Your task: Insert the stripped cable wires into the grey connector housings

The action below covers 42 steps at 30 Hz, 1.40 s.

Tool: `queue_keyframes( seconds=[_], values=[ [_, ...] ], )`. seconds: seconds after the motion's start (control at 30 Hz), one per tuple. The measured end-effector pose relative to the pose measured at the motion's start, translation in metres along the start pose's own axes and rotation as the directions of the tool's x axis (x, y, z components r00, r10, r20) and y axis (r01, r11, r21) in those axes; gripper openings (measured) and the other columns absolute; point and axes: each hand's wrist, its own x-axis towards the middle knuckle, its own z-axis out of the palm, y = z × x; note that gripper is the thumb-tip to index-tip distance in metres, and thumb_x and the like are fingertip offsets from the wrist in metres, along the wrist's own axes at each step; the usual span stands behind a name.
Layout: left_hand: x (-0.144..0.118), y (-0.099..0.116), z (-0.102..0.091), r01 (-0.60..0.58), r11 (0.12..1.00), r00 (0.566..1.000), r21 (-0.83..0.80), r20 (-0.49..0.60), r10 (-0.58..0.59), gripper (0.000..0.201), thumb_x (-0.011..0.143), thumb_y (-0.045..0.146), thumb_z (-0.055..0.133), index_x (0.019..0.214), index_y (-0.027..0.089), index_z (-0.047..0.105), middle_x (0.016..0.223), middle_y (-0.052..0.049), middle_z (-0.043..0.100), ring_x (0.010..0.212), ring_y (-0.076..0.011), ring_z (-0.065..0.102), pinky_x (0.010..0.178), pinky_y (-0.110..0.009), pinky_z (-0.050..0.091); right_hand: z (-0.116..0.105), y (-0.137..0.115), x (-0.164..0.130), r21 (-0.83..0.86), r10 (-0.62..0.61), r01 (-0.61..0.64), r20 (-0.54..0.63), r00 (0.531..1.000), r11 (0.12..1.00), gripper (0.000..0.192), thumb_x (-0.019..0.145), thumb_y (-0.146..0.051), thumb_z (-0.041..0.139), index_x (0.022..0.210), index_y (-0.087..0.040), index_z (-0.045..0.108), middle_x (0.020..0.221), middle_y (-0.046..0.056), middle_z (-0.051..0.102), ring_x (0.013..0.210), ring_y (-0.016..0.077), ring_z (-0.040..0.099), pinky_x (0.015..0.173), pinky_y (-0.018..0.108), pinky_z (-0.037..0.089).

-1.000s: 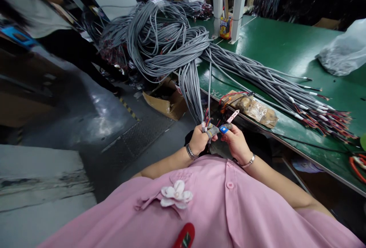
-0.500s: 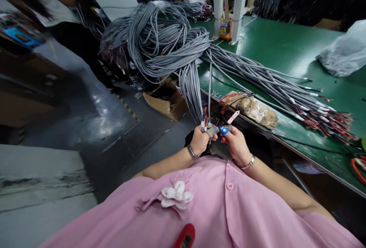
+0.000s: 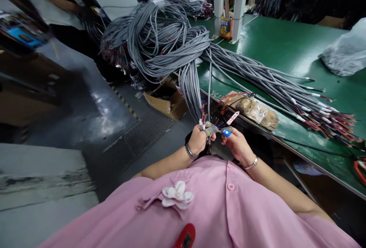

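You won't find any lettering you can read here: the small printed carton by the white posts at the far edge of the green table is too blurred to make out

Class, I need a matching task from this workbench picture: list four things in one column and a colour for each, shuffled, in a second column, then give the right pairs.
Things:
1. bench top
2. cable bundle
3. fingertip cover on the right hand
4. cardboard box on the floor

Colours:
A. brown
B. blue
C. green
D. grey

Pairs: 1-C, 2-D, 3-B, 4-A.

The left hand grips the stripped ends of several cables from the bundle, and the right hand pinches at their coloured wires.
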Motion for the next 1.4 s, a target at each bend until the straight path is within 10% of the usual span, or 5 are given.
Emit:
queue_keyframes(
  seconds=[0.37, 0.63, 0.9, 1.4],
  values=[
    [0.015, 0.024, -0.007, 0.190, 0.967, 0.894, 0.171, 0.377, -0.242, 0.028, 0.066, 0.035, 0.074, 0.059, 0.012, 0.060, 0.044, -0.001, 0.055, 0.035, -0.0069, 0.044, 0.038, -0.020, 0.028, -0.027, -0.029, 0.034, 0.124, 0.112, -0.131, 0.153, 0.982, 0.984, 0.039, 0.071, -0.056, 0.071, 0.085, -0.020, 0.066, 0.085, 0.003, 0.068, 0.059, 0.0098, 0.053, 0.053, 0.022, 0.047],
    [0.032, 0.025, -0.004, 0.272, 0.949, 0.821, 0.158, 0.477, -0.315, 0.031, 0.060, 0.035, 0.076, 0.057, 0.011, 0.057, 0.041, 0.000, 0.051, 0.032, -0.0061, 0.041, 0.037, -0.019, 0.024, -0.022, -0.016, 0.038, -0.240, -0.390, 0.347, -0.157, 0.907, 0.906, 0.040, 0.078, -0.058, 0.063, 0.071, -0.019, 0.066, 0.061, -0.001, 0.059, 0.051, 0.0088, 0.046, 0.049, 0.021, 0.039],
    [0.035, 0.023, 0.004, 0.280, 0.934, 0.784, 0.220, 0.509, -0.355, 0.030, 0.062, 0.035, 0.074, 0.056, 0.011, 0.057, 0.039, 0.001, 0.050, 0.032, -0.0061, 0.040, 0.037, -0.020, 0.025, -0.016, -0.014, 0.048, 0.239, -0.102, 0.110, -0.044, 0.994, 0.965, 0.041, 0.073, -0.055, 0.071, 0.092, -0.019, 0.069, 0.079, 0.002, 0.069, 0.061, 0.0113, 0.058, 0.054, 0.022, 0.049],
    [0.032, 0.020, 0.005, 0.277, 0.937, 0.798, 0.212, 0.492, -0.347, 0.031, 0.062, 0.034, 0.076, 0.055, 0.012, 0.056, 0.042, 0.001, 0.051, 0.033, -0.0056, 0.040, 0.037, -0.020, 0.025, -0.017, -0.016, 0.041, 0.286, -0.018, 0.000, 0.060, 0.998, 0.958, 0.053, 0.075, -0.071, 0.057, 0.087, -0.020, 0.067, 0.082, 0.003, 0.069, 0.061, 0.0113, 0.059, 0.055, 0.024, 0.050]
  ],
)
